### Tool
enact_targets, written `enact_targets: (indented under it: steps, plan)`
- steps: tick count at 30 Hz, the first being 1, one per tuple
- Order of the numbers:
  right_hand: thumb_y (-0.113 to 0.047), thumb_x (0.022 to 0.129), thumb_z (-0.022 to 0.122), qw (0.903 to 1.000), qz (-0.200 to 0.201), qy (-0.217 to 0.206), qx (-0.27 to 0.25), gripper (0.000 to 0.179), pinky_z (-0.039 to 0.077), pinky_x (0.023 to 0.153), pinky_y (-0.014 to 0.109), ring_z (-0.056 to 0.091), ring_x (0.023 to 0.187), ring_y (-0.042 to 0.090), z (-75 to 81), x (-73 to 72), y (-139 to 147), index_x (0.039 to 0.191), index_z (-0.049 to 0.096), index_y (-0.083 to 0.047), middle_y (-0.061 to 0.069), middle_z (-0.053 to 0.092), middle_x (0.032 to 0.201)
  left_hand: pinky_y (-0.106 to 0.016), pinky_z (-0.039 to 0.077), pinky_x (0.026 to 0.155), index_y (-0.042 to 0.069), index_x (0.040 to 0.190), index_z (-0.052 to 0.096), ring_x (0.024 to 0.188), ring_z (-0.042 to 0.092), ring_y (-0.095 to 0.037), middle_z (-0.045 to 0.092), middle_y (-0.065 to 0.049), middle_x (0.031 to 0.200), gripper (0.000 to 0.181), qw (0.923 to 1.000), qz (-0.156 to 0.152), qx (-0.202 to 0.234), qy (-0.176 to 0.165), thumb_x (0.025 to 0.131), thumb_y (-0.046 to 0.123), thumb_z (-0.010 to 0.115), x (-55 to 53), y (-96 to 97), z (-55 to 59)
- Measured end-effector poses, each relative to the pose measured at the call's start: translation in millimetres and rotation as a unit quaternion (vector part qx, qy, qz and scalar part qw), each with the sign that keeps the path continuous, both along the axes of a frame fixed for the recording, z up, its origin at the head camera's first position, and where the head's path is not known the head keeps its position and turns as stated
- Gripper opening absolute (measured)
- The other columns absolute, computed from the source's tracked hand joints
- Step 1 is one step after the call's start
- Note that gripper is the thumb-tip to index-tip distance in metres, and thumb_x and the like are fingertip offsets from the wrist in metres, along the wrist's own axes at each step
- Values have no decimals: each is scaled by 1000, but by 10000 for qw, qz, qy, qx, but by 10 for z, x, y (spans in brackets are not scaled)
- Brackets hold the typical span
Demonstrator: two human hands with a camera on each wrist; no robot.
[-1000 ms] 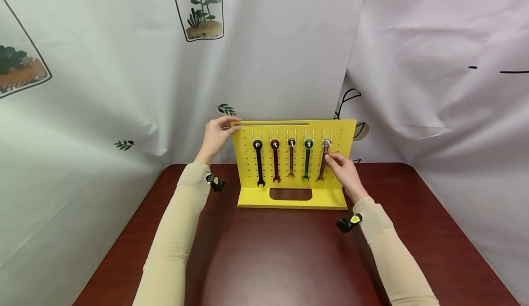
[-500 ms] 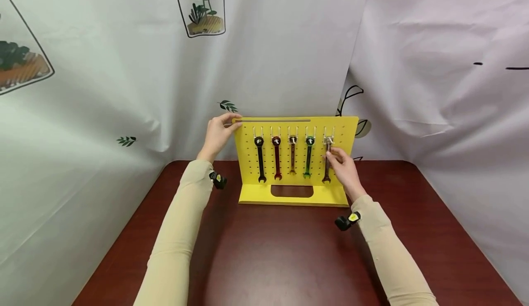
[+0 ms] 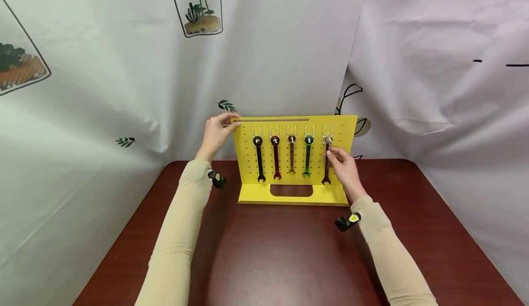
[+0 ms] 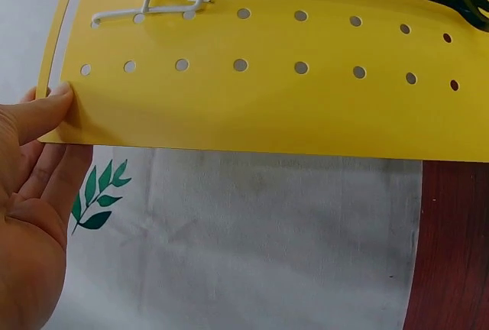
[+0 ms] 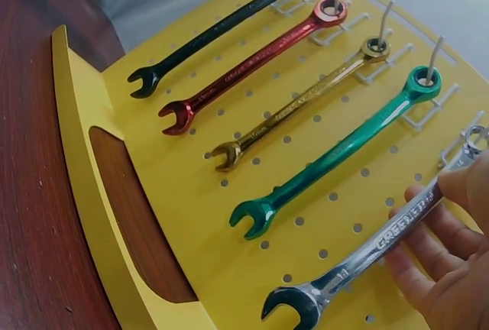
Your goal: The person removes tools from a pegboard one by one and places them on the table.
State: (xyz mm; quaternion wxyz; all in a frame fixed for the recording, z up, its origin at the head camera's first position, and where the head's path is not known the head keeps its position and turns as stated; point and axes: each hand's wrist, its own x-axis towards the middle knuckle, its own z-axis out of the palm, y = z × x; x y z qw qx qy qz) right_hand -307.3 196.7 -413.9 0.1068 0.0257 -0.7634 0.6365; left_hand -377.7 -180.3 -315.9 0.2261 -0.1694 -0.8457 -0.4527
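Observation:
A yellow pegboard stand (image 3: 264,193) stands upright on the table, with combination wrenches hung in a row on white hooks. My left hand (image 3: 216,134) pinches the board's upper left corner, thumb on the front and fingers behind, as the left wrist view shows. At the right end of the row, my right hand (image 3: 345,168) holds the silver wrench (image 5: 382,242) by its shaft; its ring end is at the rightmost hook. Left of it hang a green wrench (image 5: 336,154), a gold wrench (image 5: 298,105), a red wrench (image 5: 252,66) and a black wrench (image 5: 218,32).
The dark red-brown table (image 3: 272,255) runs under the stand and both forearms. Behind it hangs a pale curtain (image 3: 281,49) printed with plants. A cut-out handle slot (image 3: 291,191) lies in the stand's base.
The silver wrench has swung from a slant to nearly straight down, with my right hand still gripping it. My left hand stays on the board's corner. The head view has shifted slightly.

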Motion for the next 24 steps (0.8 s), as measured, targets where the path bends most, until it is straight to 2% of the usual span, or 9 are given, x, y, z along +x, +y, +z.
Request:
enact_targets:
  steps: [6, 15, 24]
  plan:
    - [-33, 106, 54, 9998, -140, 102, 39, 47, 47, 101, 41, 57, 120, 30, 22, 3, 39, 140, 54, 0, 23, 62, 131, -42, 56, 88, 9, 115, 75, 102, 68, -25, 71, -10, 108, 23, 10000, -4, -36, 24, 94, 18, 75, 1, -2, 1]
    - [-35, 105, 55, 9997, -56, 205, 77, 47, 46, 103, 50, 58, 114, 27, 55, 43, 37, 136, 57, 0, 24, 63, 129, -41, 55, 87, 8, 115, 75, 102, 67, -22, 71, -9, 114, 23, 10000, 7, -2, -28, 94, 18, 74, -1, -6, 3]
    - [-34, 106, 55, 9989, 36, 362, 287, 46, 48, 99, 44, 60, 113, 27, 76, 107, 40, 135, 57, 2, 23, 65, 127, -42, 55, 88, 8, 117, 75, 103, 66, -24, 71, -10, 118, 25, 9999, 26, -120, -50, 95, 19, 74, 31, -6, 19]
